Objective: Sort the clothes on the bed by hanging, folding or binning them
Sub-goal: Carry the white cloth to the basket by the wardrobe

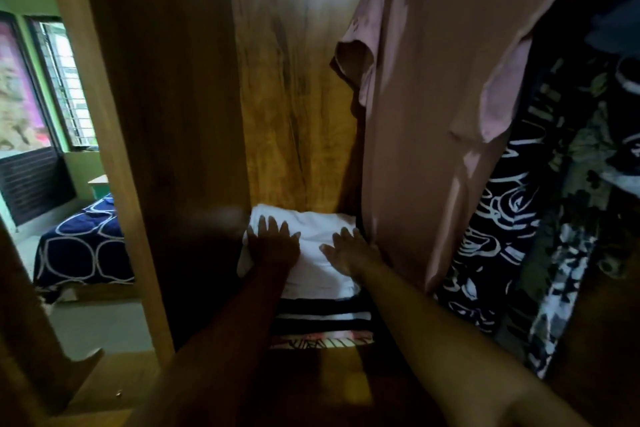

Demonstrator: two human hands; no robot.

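A folded white garment (313, 253) lies on top of a stack inside a wooden wardrobe (194, 114). Under it sits a black-and-white striped piece (322, 317) and a pink patterned one (322, 338). My left hand (273, 243) lies flat on the white garment's left part, fingers straight and spread. My right hand (348, 250) rests flat on its right part, fingers also straight. A pink shirt (433, 114) hangs just right of the stack, brushing my right forearm.
More hanging clothes, a black one with white swirls (491, 218) and a floral one (588, 166), fill the wardrobe's right side. The wardrobe's side panel stands close on the left. Beyond it is the bed with a dark blue circle-patterned cover (83, 246) and a window (65, 80).
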